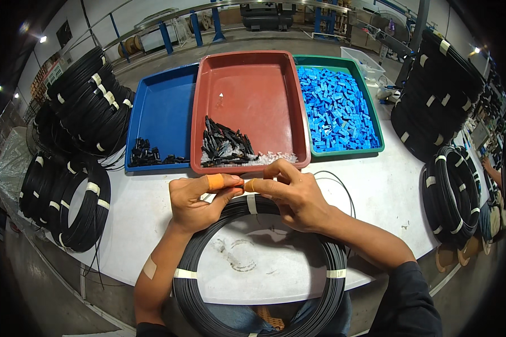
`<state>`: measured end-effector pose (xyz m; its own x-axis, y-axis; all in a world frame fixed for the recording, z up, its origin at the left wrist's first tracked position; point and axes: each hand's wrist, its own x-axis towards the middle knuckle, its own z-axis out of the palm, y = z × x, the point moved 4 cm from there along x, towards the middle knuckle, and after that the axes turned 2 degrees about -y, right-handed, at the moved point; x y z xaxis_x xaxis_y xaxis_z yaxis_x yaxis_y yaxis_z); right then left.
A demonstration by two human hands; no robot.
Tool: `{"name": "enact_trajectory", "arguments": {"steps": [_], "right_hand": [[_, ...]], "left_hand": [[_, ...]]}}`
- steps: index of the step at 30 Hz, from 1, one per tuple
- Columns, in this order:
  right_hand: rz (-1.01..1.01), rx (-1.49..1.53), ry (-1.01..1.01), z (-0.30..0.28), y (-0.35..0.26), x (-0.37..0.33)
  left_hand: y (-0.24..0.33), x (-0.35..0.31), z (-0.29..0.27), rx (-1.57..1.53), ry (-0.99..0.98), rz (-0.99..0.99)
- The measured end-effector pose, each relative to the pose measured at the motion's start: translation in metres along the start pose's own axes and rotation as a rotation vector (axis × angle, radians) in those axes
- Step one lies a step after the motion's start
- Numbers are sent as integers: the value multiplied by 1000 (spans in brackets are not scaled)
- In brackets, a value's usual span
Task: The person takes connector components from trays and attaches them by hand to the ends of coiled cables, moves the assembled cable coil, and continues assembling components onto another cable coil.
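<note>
My left hand [194, 203] is closed, its thumb and index finger pinching a small dark piece [239, 186] with a reddish tint. Orange tape wraps a finger on each hand. Fingertips of my right hand [298, 194] press together against the other end of that piece; what they hold is mostly hidden. Directly below both hands lies a large coil of black cable [334, 255], bound with pale tape bands and overhanging the table's front edge. A loose cable loop [346, 188] curves out behind my right hand.
Beyond my hands stand a blue tray [166, 112] with black parts, a red tray [253, 84] with black and clear pieces, and a green tray [374, 126] full of blue clips. Stacked cable coils [93, 106] flank the white table [135, 224] at left, more coils [438, 90] at right.
</note>
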<state>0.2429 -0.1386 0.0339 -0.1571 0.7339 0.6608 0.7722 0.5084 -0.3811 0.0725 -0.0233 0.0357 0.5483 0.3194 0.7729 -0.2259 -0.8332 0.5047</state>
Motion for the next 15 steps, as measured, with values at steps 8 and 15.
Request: {"name": "enact_trajectory", "arguments": {"steps": [8,15], "right_hand": [[84,129,37,2,6,-1],[54,24,-82,7,7,-2]], "left_hand": [[3,2,4,-22,33,-41],[-5,-2,-1,12,-70,-35]]}}
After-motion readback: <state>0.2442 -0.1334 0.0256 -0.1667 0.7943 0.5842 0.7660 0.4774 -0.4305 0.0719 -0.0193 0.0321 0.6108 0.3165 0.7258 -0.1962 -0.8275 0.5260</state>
